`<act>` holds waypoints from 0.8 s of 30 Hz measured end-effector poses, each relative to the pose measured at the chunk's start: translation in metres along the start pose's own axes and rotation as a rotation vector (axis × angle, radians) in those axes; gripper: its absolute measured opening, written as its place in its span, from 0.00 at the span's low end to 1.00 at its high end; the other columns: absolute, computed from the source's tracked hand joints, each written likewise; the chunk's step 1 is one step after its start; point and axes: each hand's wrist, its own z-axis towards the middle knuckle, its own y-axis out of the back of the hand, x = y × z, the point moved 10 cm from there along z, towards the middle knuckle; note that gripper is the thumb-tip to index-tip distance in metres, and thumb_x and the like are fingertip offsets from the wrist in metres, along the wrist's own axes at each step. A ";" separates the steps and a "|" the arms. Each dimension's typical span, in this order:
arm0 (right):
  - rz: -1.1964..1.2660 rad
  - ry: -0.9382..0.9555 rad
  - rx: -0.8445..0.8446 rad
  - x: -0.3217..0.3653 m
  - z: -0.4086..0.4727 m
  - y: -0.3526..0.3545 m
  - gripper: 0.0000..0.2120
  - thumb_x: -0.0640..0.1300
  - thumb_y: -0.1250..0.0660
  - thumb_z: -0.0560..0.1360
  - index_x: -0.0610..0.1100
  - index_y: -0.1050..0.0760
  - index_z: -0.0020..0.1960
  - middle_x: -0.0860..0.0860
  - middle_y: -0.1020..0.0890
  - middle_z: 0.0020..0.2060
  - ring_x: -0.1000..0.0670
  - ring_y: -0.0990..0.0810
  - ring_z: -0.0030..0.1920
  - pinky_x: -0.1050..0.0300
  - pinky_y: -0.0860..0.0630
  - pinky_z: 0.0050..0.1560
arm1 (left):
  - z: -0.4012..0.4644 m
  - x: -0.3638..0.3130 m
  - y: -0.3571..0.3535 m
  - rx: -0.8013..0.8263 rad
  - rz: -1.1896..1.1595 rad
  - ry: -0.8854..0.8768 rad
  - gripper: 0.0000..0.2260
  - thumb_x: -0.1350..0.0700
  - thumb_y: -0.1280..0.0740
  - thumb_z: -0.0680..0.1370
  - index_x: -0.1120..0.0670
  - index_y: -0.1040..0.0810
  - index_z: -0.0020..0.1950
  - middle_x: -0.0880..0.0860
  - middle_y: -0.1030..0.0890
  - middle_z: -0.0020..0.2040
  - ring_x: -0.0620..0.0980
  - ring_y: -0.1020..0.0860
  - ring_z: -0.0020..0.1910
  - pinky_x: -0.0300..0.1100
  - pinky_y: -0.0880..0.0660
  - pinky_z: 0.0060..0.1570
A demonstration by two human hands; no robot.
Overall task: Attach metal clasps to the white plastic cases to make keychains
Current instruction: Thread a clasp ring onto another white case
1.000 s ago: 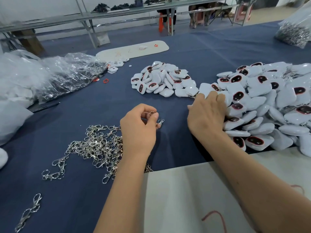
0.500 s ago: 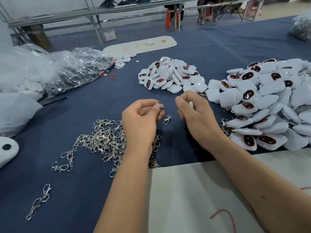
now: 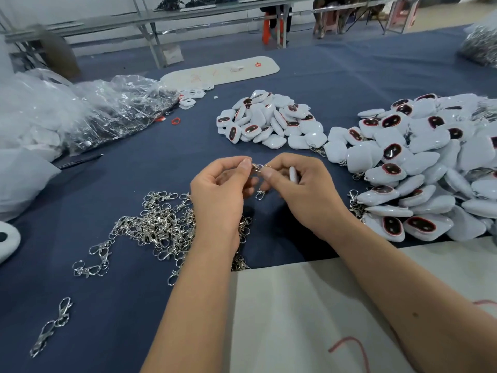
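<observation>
My left hand point(image 3: 219, 193) pinches the ring end of a metal clasp point(image 3: 258, 181), whose hook dangles below between my hands. My right hand point(image 3: 301, 189) grips a white plastic case point(image 3: 293, 174) in its curled fingers, thumb and forefinger meeting the clasp ring at the middle. A heap of loose silver clasps point(image 3: 158, 224) lies on the blue cloth under my left wrist. A large pile of white cases with dark red windows point(image 3: 419, 168) lies to the right, some with clasps on them. A smaller pile of cases point(image 3: 269, 121) sits farther back.
Clear plastic bags point(image 3: 107, 111) lie at the left. A white board point(image 3: 336, 313) covers the near table edge under my right forearm. A long white tray point(image 3: 223, 71) sits at the back, a bag of metal parts point(image 3: 481, 47) at far right. Stray clasps point(image 3: 51, 325) lie near left.
My right hand left the big pile with one white case and came to the middle. Both hands now meet at the clasp ring, a little higher above the cloth.
</observation>
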 end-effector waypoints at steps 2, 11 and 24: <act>0.039 0.004 -0.051 0.000 0.000 0.006 0.08 0.45 0.29 0.80 0.49 0.17 0.43 0.52 0.15 0.34 0.61 0.24 0.32 0.68 0.29 0.39 | 0.000 0.000 0.002 -0.022 0.037 -0.012 0.03 0.63 0.28 0.79 0.57 0.15 0.47 0.53 0.15 0.38 0.47 0.19 0.35 0.37 0.22 0.37; 0.096 0.014 -0.200 -0.002 0.002 0.023 0.05 0.39 0.27 0.78 0.47 0.16 0.44 0.54 0.14 0.37 0.54 0.15 0.41 0.64 0.22 0.47 | -0.004 -0.027 -0.002 -0.028 0.461 -0.328 0.05 0.62 0.26 0.76 0.52 0.14 0.45 0.46 0.16 0.39 0.42 0.19 0.37 0.35 0.23 0.43; -0.078 0.090 -0.148 0.009 -0.001 0.013 0.07 0.39 0.27 0.77 0.51 0.15 0.47 0.52 0.15 0.37 0.38 0.22 0.41 0.48 0.22 0.45 | -0.008 -0.028 -0.019 0.101 0.606 -0.424 0.07 0.62 0.28 0.77 0.53 0.21 0.41 0.48 0.19 0.37 0.48 0.21 0.37 0.40 0.25 0.39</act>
